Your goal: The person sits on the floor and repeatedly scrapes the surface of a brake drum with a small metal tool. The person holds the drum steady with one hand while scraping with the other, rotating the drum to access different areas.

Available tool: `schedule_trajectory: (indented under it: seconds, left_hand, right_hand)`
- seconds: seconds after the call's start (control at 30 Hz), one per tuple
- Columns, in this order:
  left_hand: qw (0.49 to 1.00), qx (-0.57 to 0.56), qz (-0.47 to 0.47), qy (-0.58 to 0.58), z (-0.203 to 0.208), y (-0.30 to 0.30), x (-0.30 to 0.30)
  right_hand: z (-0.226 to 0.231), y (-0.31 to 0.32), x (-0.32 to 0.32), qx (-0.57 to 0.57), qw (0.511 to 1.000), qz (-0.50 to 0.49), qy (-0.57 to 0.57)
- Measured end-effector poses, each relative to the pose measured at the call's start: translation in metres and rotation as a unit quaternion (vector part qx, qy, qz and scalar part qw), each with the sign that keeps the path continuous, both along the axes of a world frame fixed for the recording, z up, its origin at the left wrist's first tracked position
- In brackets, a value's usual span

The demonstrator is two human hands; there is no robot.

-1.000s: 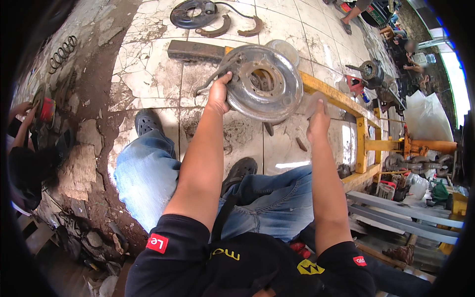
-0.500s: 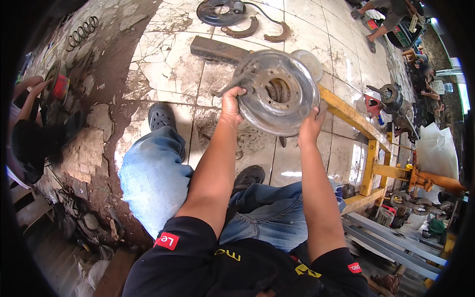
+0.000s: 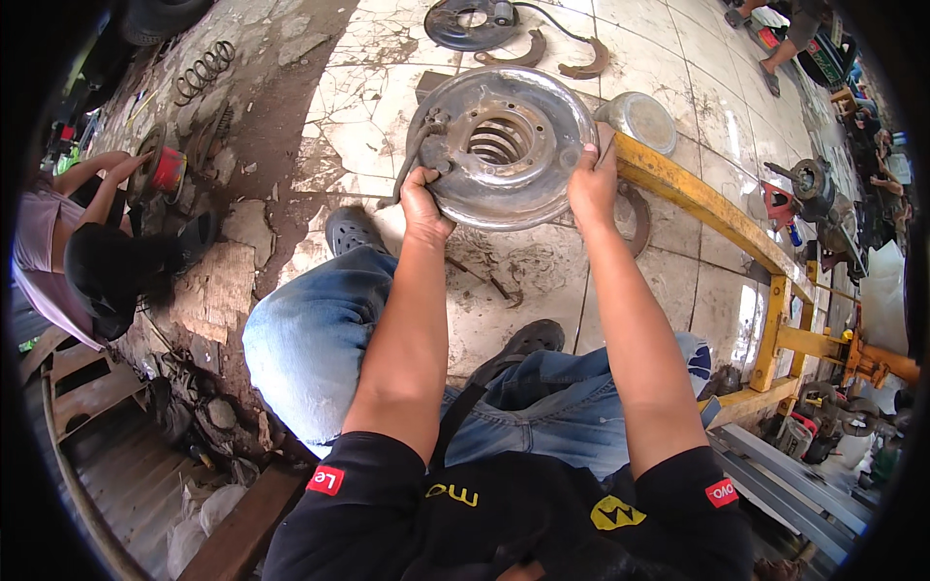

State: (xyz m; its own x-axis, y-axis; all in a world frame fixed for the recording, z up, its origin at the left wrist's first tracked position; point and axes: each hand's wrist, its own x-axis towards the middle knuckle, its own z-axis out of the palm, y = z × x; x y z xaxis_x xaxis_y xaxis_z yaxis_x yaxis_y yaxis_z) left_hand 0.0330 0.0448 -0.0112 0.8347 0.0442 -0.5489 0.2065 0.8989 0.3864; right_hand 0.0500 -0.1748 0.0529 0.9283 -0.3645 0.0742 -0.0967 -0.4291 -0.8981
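Note:
A worn metal brake backing plate (image 3: 533, 179) is held up in front of me, above the tiled floor. My left hand (image 3: 424, 203) is closed on its near left edge, with the thumb on top, beside a dark curved cable or hose. On the right rim, my right hand (image 3: 593, 189) grips with its thumb over the edge and other fingers partly hidden. Through the plate's central hole shows a rusty coil spring (image 3: 497, 147). A curved brake shoe (image 3: 635, 223) lies on the tiles past the right hand. Farther off are two more brake shoes and a black backing plate (image 3: 470, 24).
A yellow metal frame (image 3: 712, 198) runs down the right side. Beyond the plate stands a round pale container (image 3: 644, 121). On the left, a seated person holds a red and dark round part (image 3: 168, 172); another coil spring (image 3: 205, 73) lies farther back.
Both hands have carried the backing plate leftward over the floor, and it now covers most of the dark block. The coil spring has come into view through its hole.

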Motion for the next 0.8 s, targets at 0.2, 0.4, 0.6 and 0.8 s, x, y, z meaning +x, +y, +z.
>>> schedule_trajectory:
  seconds: [0.2,0.4,0.6,0.8]
  left_hand:
    - [0.976,0.2,0.082,0.011,0.01,-0.018,-0.011]
    - [0.951,0.272,0.065,0.135,0.031,-0.025,-0.006]
    - [0.862,0.475,0.033,0.172,0.034,-0.031,-0.01]
    - [0.814,0.54,0.01,0.212,0.044,-0.032,-0.017]
  right_hand:
    - [0.004,-0.009,0.002,-0.034,0.998,0.0,0.049]
    - [0.056,-0.018,-0.052,-0.288,0.94,0.18,0.012]
    - [0.05,-0.003,-0.074,-0.372,0.879,0.298,0.006]
    - [0.044,0.006,-0.091,-0.522,0.786,0.331,0.027]
